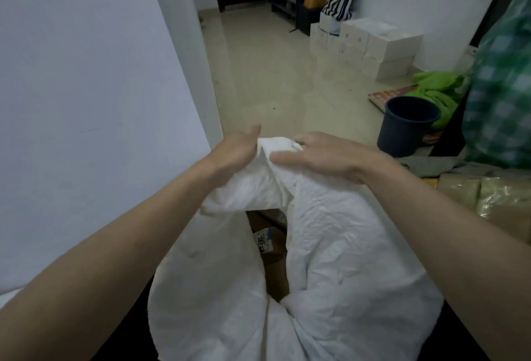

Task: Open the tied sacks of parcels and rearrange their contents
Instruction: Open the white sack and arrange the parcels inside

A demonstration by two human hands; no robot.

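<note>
A large white woven sack (330,260) stands in front of me, filling the lower middle of the head view. Its mouth gapes in a slit, and brown cardboard parcels (271,245) show inside. At the sack's far end the cloth is bunched into a knot (275,145). My left hand (235,151) grips the bunched cloth from the left. My right hand (324,156) holds the same bunch from the right, thumb along the cloth and fingers curled over the top.
A white wall panel (86,102) runs close along the left. A dark bucket (408,125) stands on the pale floor at right, beside green cloth (436,90) and a green chequered bag (502,87). White boxes (370,41) are stacked at the back. Wrapped tan packages (488,197) lie at right.
</note>
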